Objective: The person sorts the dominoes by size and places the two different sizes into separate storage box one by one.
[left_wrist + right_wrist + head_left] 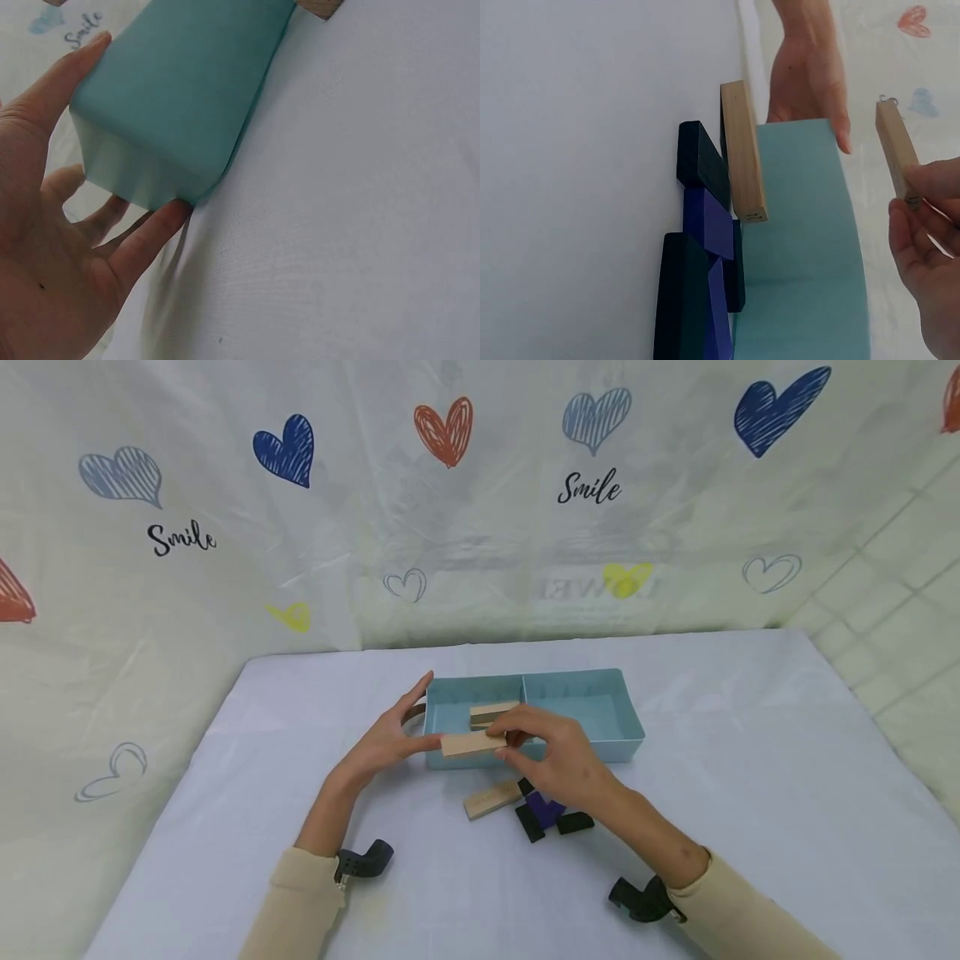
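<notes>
A teal two-compartment tray sits mid-table. My right hand pinches a light wooden block by its right end, level, over the front wall of the tray's left compartment. In the right wrist view that block sticks out past my fingers. My left hand lies against the tray's left end with straight fingers, the thumb close to the held block. The left wrist view shows its fingers spread along the tray's wall. Another wooden block lies inside the left compartment.
In front of the tray a wooden block lies beside black blocks and a purple block. The right wrist view shows that wooden block and a black one close up. A heart-printed sheet hangs behind the white table.
</notes>
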Demonstrator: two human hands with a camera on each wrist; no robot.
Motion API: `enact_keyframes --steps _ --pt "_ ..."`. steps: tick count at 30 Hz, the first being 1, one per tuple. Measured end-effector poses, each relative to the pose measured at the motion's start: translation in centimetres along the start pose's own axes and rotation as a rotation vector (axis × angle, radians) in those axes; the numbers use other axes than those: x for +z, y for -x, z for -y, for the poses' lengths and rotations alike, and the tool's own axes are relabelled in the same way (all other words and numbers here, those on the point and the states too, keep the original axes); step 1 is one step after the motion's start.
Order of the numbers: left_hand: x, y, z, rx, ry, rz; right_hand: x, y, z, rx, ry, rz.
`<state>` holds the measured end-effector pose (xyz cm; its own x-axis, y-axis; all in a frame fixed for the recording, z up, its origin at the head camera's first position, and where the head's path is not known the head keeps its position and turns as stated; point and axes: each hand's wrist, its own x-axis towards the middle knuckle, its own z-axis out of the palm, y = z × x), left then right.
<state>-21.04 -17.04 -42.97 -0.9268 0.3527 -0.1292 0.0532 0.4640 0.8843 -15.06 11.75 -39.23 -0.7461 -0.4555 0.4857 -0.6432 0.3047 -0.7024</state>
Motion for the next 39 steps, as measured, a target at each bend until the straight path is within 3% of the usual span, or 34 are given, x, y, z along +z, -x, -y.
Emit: enact_keyframes --steps 14,31,39 --pt "0.1 -0.1 0.0 -0.032 0.000 0.000 -0.6 -1.0 -1.5 -0.031 -0.019 -0.122" --pt "0.1 -0.2 0.0 -0.042 0.000 -0.006 -0.9 -1.6 -2.3 0.132 0.131 -0.062" --pt "0.1 -0.2 0.1 -0.035 0.004 -0.007 -1.1 -1.5 -2.8 0.173 0.137 -0.034"
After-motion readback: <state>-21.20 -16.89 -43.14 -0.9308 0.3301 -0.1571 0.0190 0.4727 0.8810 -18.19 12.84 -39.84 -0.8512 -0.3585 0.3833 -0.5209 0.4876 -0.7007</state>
